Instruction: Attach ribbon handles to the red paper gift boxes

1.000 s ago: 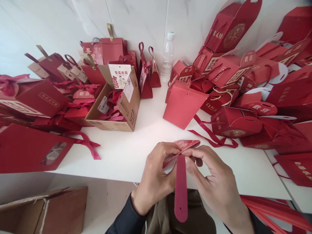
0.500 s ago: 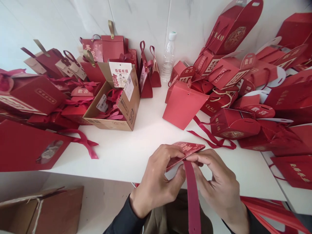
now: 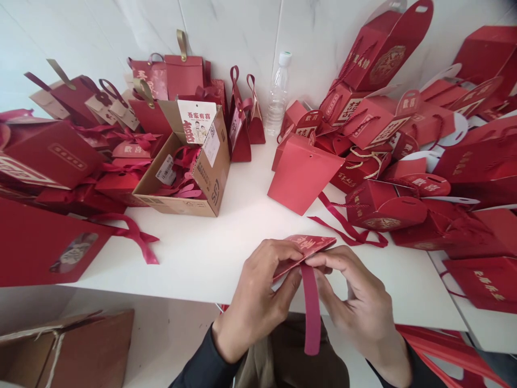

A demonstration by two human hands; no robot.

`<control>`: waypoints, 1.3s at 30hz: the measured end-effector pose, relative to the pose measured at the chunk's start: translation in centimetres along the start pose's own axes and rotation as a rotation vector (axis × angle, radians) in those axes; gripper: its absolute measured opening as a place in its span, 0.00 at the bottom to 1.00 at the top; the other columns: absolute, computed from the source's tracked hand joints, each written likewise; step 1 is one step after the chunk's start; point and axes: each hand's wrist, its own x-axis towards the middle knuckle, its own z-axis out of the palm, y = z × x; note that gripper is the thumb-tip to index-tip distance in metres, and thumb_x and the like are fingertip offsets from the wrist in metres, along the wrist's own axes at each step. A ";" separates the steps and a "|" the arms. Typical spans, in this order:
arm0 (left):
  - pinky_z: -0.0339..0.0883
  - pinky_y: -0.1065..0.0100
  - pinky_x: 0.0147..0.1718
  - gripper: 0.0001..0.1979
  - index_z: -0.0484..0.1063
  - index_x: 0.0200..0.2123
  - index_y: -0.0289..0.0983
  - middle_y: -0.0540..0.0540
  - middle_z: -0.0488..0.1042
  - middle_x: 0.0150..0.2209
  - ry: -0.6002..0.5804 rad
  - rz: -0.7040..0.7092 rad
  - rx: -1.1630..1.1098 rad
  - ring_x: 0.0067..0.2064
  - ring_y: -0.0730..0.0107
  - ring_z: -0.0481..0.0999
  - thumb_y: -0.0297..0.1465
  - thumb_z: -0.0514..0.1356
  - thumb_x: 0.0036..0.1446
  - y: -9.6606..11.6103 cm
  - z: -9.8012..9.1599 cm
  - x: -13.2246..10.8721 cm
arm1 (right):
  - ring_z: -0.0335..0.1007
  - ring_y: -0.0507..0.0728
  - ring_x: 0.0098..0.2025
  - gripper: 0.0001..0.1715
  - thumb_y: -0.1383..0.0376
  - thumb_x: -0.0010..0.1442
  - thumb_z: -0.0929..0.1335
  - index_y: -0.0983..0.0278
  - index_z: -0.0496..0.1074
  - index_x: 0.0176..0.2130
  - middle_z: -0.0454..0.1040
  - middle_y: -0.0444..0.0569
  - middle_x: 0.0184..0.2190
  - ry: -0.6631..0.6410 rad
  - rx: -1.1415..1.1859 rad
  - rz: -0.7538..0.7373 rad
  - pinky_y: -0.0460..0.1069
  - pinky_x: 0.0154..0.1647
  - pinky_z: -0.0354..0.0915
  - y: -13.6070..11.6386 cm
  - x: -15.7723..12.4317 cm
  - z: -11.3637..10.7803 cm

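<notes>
My left hand (image 3: pixel 262 293) pinches the near edge of a small red printed gift box (image 3: pixel 313 244), held tilted just above the front of the table. Opposite it, my right hand (image 3: pixel 359 302) closes its thumb and fingers on the upper end of a dark red strap (image 3: pixel 312 318), right at the box's edge. The strap hangs down between both hands, its lower end loose over my lap. Fingertips hide the spot where strap and box meet, so I cannot tell how they are joined.
An open cardboard box (image 3: pixel 177 206) with red straps inside stands left of centre. A plain red box (image 3: pixel 305 172) and a ribbon (image 3: pixel 351 229) lie ahead of my hands. Red gift boxes crowd both sides. A clear bottle (image 3: pixel 278 97) stands by the wall.
More of the strap has been drawn up toward the box: its hanging end is shorter and now shows fully. Both hands keep their grip in nearly the same place.
</notes>
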 end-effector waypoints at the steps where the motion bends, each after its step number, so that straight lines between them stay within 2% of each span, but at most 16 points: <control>1: 0.73 0.70 0.49 0.13 0.68 0.50 0.41 0.46 0.76 0.50 0.002 0.000 0.001 0.52 0.70 0.78 0.21 0.60 0.65 0.0 0.0 0.0 | 0.72 0.51 0.43 0.09 0.72 0.70 0.67 0.60 0.73 0.47 0.74 0.45 0.40 0.003 0.002 0.009 0.46 0.42 0.70 0.0 0.0 0.0; 6: 0.74 0.69 0.48 0.11 0.69 0.49 0.41 0.46 0.77 0.48 0.008 -0.003 0.024 0.51 0.69 0.79 0.23 0.60 0.67 0.0 0.0 0.1 | 0.71 0.51 0.40 0.07 0.70 0.71 0.67 0.60 0.73 0.47 0.74 0.44 0.39 0.038 -0.027 0.023 0.46 0.41 0.70 0.1 -0.1 0.1; 15: 0.75 0.66 0.45 0.10 0.69 0.49 0.41 0.45 0.78 0.46 0.018 0.031 0.063 0.48 0.66 0.80 0.25 0.61 0.67 -0.1 -0.1 0.3 | 0.73 0.54 0.43 0.08 0.72 0.70 0.67 0.62 0.73 0.46 0.76 0.47 0.40 0.067 -0.096 -0.082 0.50 0.45 0.70 -0.3 0.3 0.0; 24: 0.74 0.69 0.45 0.09 0.70 0.47 0.40 0.46 0.79 0.44 0.039 0.075 0.077 0.47 0.69 0.80 0.24 0.62 0.66 0.0 0.0 0.3 | 0.72 0.52 0.44 0.07 0.73 0.70 0.67 0.62 0.73 0.46 0.75 0.45 0.40 0.067 -0.050 -0.026 0.46 0.44 0.69 -0.5 0.1 0.0; 29: 0.75 0.68 0.43 0.10 0.71 0.46 0.40 0.46 0.80 0.42 0.071 0.102 0.092 0.45 0.68 0.81 0.22 0.63 0.64 0.2 0.1 0.3 | 0.73 0.52 0.42 0.10 0.75 0.69 0.68 0.62 0.73 0.46 0.76 0.46 0.39 0.090 -0.059 -0.057 0.48 0.40 0.71 -0.6 0.4 0.0; 32: 0.76 0.66 0.42 0.09 0.71 0.45 0.40 0.46 0.81 0.42 0.082 0.095 0.101 0.44 0.67 0.81 0.23 0.64 0.63 0.2 0.1 0.2 | 0.74 0.54 0.42 0.13 0.77 0.68 0.68 0.61 0.74 0.47 0.78 0.47 0.40 0.088 -0.058 -0.088 0.50 0.41 0.72 -0.9 0.5 0.0; 35: 0.76 0.66 0.41 0.09 0.71 0.44 0.40 0.46 0.81 0.41 0.110 0.089 0.110 0.42 0.67 0.81 0.23 0.64 0.63 0.3 0.1 0.2 | 0.74 0.55 0.44 0.17 0.79 0.66 0.69 0.61 0.74 0.50 0.79 0.47 0.41 0.082 -0.040 -0.054 0.52 0.42 0.72 -1.3 0.3 -0.2; 39: 0.75 0.66 0.39 0.09 0.72 0.43 0.39 0.46 0.81 0.40 0.097 0.099 0.110 0.41 0.67 0.81 0.22 0.63 0.62 0.4 0.2 0.3 | 0.74 0.57 0.46 0.18 0.75 0.68 0.69 0.59 0.73 0.53 0.76 0.48 0.45 0.072 -0.120 -0.046 0.54 0.45 0.72 -1.6 0.2 -0.7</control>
